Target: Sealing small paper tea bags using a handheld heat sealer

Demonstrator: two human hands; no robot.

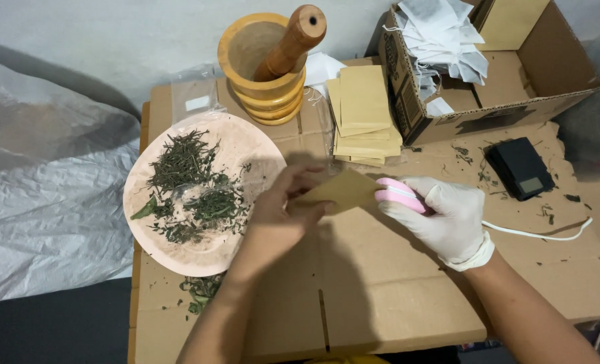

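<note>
My bare left hand (pixel 279 216) pinches the left end of a small tan paper pouch (pixel 343 190) over the cardboard work surface (pixel 381 283). My right hand (pixel 448 217), in a white glove, grips a small pink and white hand-held device (pixel 397 195) whose end closes on the pouch's right edge. A white cord (pixel 535 234) trails from that hand to the right. Just left of my left hand sits a pale pink plate (pixel 239 152) with dried green leaves (pixel 188 182) on it.
A wooden mortar (pixel 263 74) with a pestle (pixel 292 42) stands at the back. Beside it lies a stack of tan pouches (pixel 364 111). A cardboard box (pixel 515 94) holds white filter bags (pixel 441 40). A small black scale (pixel 521 168) sits at right. Crumpled plastic sheet (pixel 44 202) lies left.
</note>
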